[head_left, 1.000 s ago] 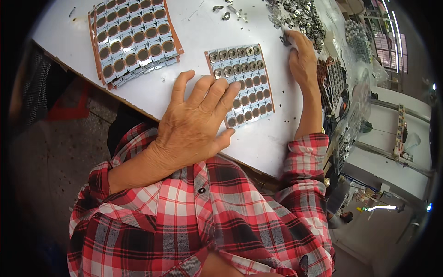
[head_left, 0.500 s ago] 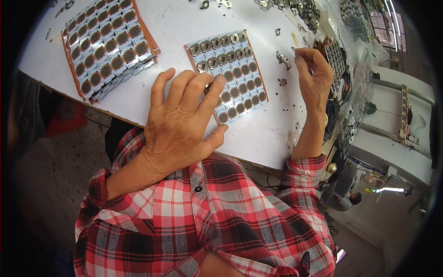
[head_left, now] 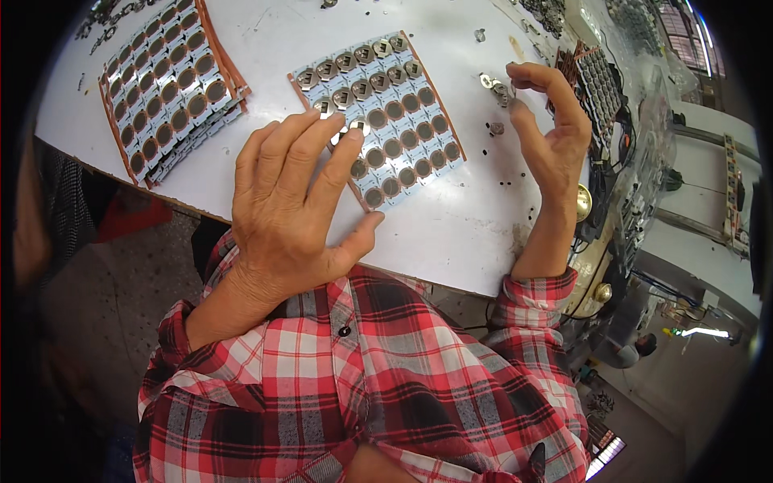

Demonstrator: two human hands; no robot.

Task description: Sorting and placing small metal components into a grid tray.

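Note:
A light blue panel of round recesses lies on the white table; its top rows hold small metal discs, its lower rows are dark and bare. My left hand rests flat on the panel's near left corner, fingers spread over the recesses. My right hand hovers just right of the panel, thumb and fingers pinched on a few small metal discs.
A second stack of similar panels on an orange backing lies at the table's far left. Loose metal parts dot the table near my right hand. A dark tray and heaps of parts sit at the far right edge.
My right hand came back from the parts heap at the far right toward the panel, now holding small discs. My left hand stayed on the panel.

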